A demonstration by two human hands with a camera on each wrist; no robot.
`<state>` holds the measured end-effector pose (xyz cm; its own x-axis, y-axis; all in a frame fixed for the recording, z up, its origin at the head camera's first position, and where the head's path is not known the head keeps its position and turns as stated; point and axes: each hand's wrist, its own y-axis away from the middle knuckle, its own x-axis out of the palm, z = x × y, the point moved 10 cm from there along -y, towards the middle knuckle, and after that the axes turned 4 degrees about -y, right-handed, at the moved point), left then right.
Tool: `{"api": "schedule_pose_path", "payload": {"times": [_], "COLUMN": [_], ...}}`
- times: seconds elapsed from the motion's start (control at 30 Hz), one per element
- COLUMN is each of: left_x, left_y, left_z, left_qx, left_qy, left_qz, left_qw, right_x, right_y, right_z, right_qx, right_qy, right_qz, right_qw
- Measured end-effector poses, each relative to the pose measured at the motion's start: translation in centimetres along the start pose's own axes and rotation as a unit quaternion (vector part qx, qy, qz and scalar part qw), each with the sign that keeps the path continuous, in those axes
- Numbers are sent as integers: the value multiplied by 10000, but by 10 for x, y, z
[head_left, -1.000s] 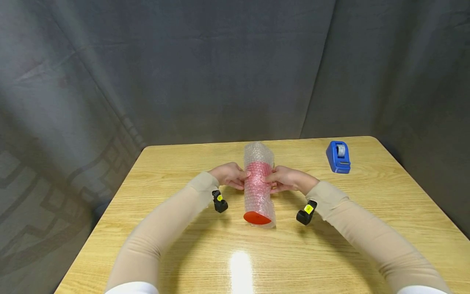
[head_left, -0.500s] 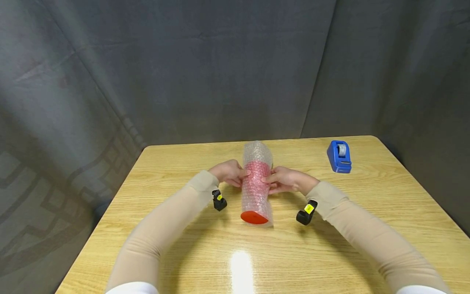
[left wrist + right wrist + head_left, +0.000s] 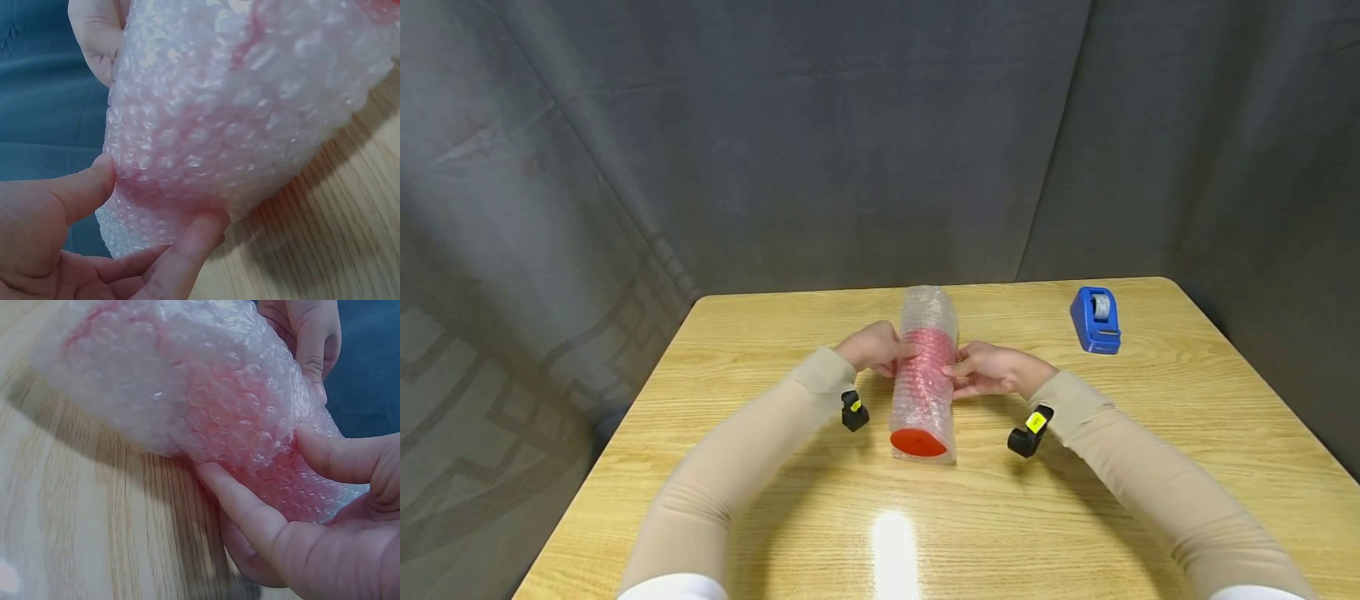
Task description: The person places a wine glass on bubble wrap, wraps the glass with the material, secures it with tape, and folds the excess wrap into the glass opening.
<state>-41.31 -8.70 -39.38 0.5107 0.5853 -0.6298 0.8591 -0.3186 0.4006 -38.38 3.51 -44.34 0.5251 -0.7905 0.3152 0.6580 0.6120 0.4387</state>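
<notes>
A red cylinder-shaped thing wrapped in bubble wrap [image 3: 922,396] lies lengthwise in the middle of the table, its flat red end [image 3: 917,442] facing me. My left hand [image 3: 874,346] grips the roll from the left, with the thumb over its top. From the right, my right hand [image 3: 996,369] holds it between thumb and fingers. In the left wrist view, thumb and fingers press into the bubble wrap [image 3: 237,125] from two sides. The right wrist view has the index fingertip against the underside of the bubble wrap [image 3: 231,412]. What the wrapped thing is, I cannot tell.
A blue tape dispenser [image 3: 1095,320] with a roll of tape stands at the back right of the wooden table [image 3: 790,517]. Behind the table hangs a dark grey curtain [image 3: 865,150]. Black wrist cameras sit below both wrists.
The wrapped roll has shifted slightly left at its near end and appears to have turned a little. My left thumb now reaches further over its top. The right hand keeps its hold.
</notes>
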Motion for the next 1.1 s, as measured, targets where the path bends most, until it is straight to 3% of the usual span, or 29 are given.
{"api": "schedule_pose_path", "payload": {"times": [0.4,0.63,1.1], "left_x": [3,5,5], "left_y": [1,-1,0], "left_z": [-12,-12,-13], "left_qx": [18,9,-49], "left_qy": [-349,-269,-466], "left_qz": [-253,-231,-185], "left_qw": [9991,9994,9987], "right_x": [-3,-7,-1], "right_y": [4,5,2], "right_z": [-2,-2,1], "right_qx": [6,92,148], "right_qy": [-213,-392,67], "right_qz": [131,-123,-218], "right_qw": [9997,9991,9996]}}
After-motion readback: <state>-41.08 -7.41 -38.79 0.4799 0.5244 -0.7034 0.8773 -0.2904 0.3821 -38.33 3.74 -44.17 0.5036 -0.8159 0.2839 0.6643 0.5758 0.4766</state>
